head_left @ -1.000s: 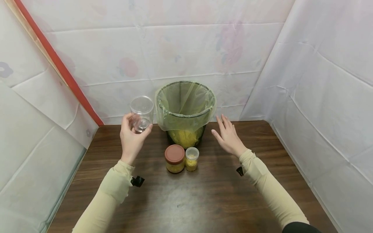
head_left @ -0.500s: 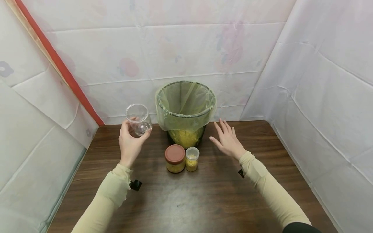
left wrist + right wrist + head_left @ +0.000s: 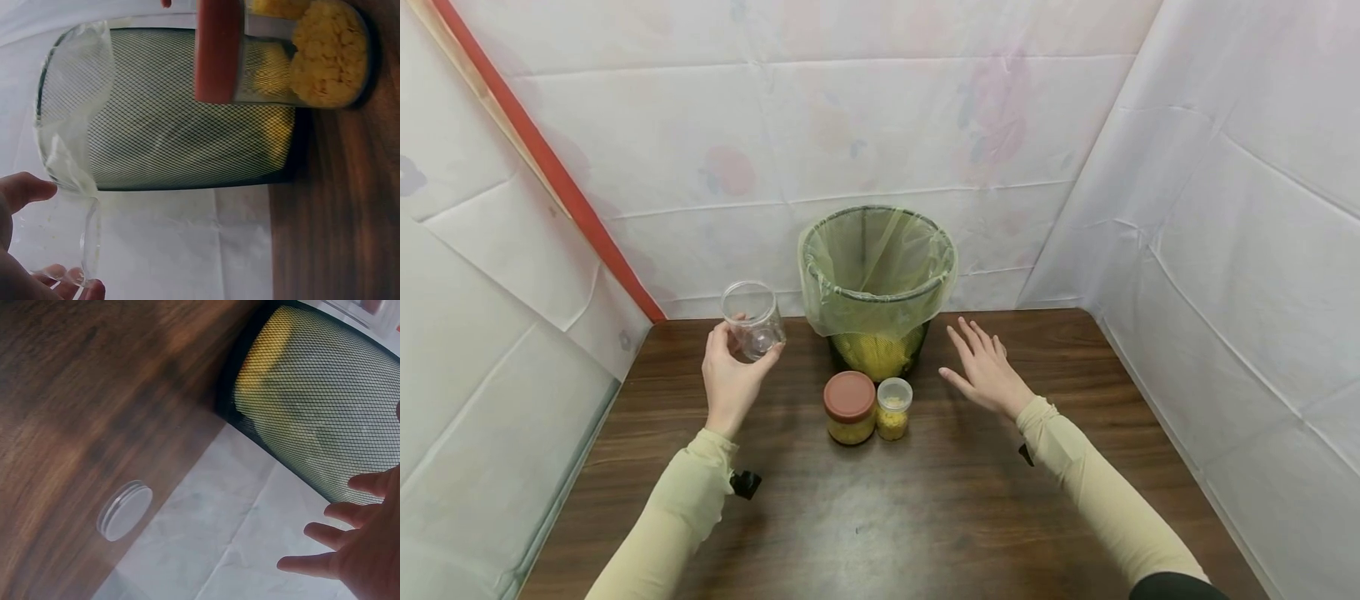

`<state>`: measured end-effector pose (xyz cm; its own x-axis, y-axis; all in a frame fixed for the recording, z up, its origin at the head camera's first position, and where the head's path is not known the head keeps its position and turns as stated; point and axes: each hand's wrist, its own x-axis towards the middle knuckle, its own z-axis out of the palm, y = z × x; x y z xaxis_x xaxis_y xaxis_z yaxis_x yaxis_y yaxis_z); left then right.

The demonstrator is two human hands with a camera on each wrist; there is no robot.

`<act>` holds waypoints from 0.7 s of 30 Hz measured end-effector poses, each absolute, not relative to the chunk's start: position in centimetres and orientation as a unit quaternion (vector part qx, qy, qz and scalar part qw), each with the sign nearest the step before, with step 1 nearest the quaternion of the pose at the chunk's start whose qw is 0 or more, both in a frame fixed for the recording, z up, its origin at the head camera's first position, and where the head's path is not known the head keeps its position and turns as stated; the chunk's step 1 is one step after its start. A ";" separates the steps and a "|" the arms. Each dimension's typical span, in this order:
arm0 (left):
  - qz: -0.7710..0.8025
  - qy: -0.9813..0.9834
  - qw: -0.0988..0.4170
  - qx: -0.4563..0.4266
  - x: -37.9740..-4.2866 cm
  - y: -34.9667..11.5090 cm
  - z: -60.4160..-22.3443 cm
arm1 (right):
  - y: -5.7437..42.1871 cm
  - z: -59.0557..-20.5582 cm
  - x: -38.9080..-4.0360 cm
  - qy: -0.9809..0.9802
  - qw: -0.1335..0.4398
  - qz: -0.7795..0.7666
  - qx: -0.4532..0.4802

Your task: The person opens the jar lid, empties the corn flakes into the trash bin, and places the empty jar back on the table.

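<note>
My left hand (image 3: pixel 732 375) grips a clear, wide-mouthed plastic jar (image 3: pixel 754 321), fingers and thumb around its lower part. The jar is held up, left of the mesh waste bin (image 3: pixel 880 354), its mouth tilted slightly toward me. The left wrist view shows the thumb and fingertips on the see-through jar (image 3: pixel 59 240). My right hand (image 3: pixel 988 371) hovers right of the bin with spread fingers, holding nothing. Beyond it, in the right wrist view, a round clear lid (image 3: pixel 125 511) lies on the table; in the head view the hand mostly covers that spot.
A pale yellow liner (image 3: pixel 880 317) hangs over the bin's rim. In front of the bin stand a jar with a reddish-brown lid (image 3: pixel 850 396) and a smaller lidded jar of yellow flakes (image 3: pixel 892 421), side by side on the wooden table (image 3: pixel 857 508). Patterned white cloth (image 3: pixel 880 108) surrounds the table.
My left hand has lowered the clear jar and brought it slightly left and toward me. My right hand has dropped a little toward the table, still spread.
</note>
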<state>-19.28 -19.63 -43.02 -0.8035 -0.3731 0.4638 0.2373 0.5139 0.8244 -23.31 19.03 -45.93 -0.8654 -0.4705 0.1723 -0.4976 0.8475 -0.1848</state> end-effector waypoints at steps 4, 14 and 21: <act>-0.499 -0.813 0.296 0.049 -19.4 -19.8 -43.9 | 19.3 -46.6 -23.3 -0.958 0.065 0.109 0.257; -0.504 -0.815 0.275 0.074 -19.8 -20.1 -45.7 | 19.6 -47.8 -23.1 -0.956 0.069 0.112 0.261; -0.469 -0.837 0.267 0.094 -20.2 -20.5 -47.2 | 20.1 -48.6 -22.8 -0.960 0.053 0.119 0.248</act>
<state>-20.18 -20.50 -47.19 -0.8398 -0.4078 0.3584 0.0932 0.5420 0.8352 -22.80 20.08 -48.60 -0.8716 -0.4631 0.1609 -0.4883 0.8490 -0.2017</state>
